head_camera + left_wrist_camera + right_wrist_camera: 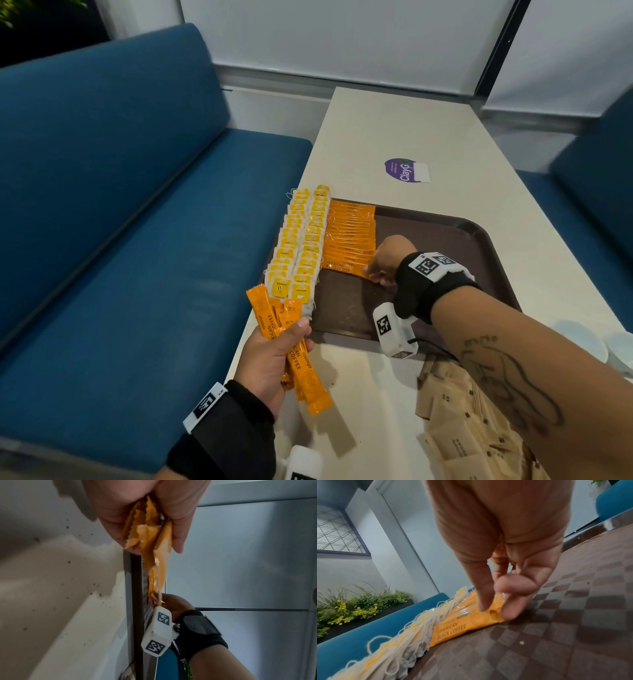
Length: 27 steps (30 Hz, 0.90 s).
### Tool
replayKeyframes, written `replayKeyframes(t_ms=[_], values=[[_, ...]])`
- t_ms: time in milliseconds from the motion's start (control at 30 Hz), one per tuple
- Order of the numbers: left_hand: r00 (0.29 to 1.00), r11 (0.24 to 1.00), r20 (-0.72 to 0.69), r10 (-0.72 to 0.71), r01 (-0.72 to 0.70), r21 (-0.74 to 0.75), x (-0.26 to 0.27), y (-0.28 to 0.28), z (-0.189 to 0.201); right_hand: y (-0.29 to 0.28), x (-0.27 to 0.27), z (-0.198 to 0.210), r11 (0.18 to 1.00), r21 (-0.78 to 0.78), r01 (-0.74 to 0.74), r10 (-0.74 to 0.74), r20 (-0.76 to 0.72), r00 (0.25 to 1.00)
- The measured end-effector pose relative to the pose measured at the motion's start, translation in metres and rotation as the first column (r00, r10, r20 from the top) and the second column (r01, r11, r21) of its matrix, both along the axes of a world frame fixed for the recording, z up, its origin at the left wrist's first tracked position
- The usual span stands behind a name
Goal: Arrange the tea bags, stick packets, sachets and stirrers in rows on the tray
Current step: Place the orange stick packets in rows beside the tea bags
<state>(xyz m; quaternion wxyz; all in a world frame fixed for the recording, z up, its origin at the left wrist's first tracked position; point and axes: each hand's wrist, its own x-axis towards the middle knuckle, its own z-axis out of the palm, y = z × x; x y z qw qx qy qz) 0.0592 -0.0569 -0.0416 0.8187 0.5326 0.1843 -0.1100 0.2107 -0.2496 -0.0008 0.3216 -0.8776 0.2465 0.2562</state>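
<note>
A brown tray (445,233) lies on the white table. Two rows of yellow-tagged tea bags (301,246) run along its left edge, with a row of orange stick packets (349,236) right beside them. My right hand (380,270) is at the near end of that row. In the right wrist view, the right hand (498,609) pinches the end of the nearest stick packet (453,630), which lies flat on the tray (556,628) next to the tea bags (412,635). My left hand (274,356) grips a bundle of orange stick packets (263,308) at the table's left edge; the bundle (149,536) is seen close up in the left wrist view.
A heap of brown paper sachets (455,411) lies on the table under my right forearm. White cups (616,349) stand at the right edge. A purple sticker (404,170) is on the table beyond the tray. Blue benches (120,205) flank the table.
</note>
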Motion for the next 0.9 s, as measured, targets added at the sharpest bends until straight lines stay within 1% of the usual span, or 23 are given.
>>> replayKeyframes(t_ms=[100,167,233,300,367,433,500,567,633,733,833,900], values=[[1.0,1.0,-0.001,-0.012,0.012,-0.003,0.001,0.0,0.001,0.0,-0.008,0.002,1.0,-0.005,0.006,-0.005,0.071,0.997],[1.0,1.0,0.0,-0.012,0.012,-0.013,0.002,-0.002,0.003,0.002,-0.02,0.008,1.0,0.02,-0.012,0.008,0.178,0.984],[1.0,1.0,0.011,-0.001,0.002,-0.023,0.002,-0.003,0.005,0.009,-0.041,0.019,0.994,0.082,-0.073,0.048,0.279,0.959],[1.0,0.999,0.02,0.012,-0.011,-0.032,0.003,-0.005,0.006,0.018,-0.069,0.031,0.973,0.15,-0.178,0.119,0.337,0.934],[0.999,0.999,0.04,0.021,-0.02,-0.04,0.003,-0.007,0.008,0.027,-0.1,0.04,0.931,0.244,-0.273,0.185,0.333,0.925],[0.998,0.999,0.068,0.019,-0.016,-0.046,0.001,-0.01,0.01,0.035,-0.128,0.044,0.875,0.326,-0.359,0.278,0.268,0.922],[0.997,0.999,0.073,0.013,-0.01,-0.045,-0.001,-0.012,0.011,0.043,-0.149,0.04,0.827,0.398,-0.398,0.349,0.192,0.917],[0.997,0.999,0.068,0.022,-0.019,-0.04,-0.002,-0.015,0.01,0.048,-0.163,0.032,0.833,0.41,-0.372,0.338,0.156,0.928],[0.999,0.999,0.045,0.027,-0.024,-0.047,-0.004,-0.017,0.009,0.051,-0.173,0.025,0.851,0.424,-0.311,0.276,0.143,0.951],[0.999,0.996,0.023,0.043,-0.041,-0.074,-0.008,-0.022,0.007,0.049,-0.185,0.018,0.839,0.49,-0.235,0.204,0.117,0.972],[0.999,0.992,0.018,0.04,-0.038,-0.121,-0.012,-0.024,0.007,0.044,-0.191,0.015,0.837,0.505,-0.211,0.163,0.138,0.977],[0.999,0.994,0.048,-0.003,0.008,-0.109,-0.014,-0.024,0.005,0.04,-0.189,0.015,0.844,0.506,-0.179,0.107,0.169,0.98]])
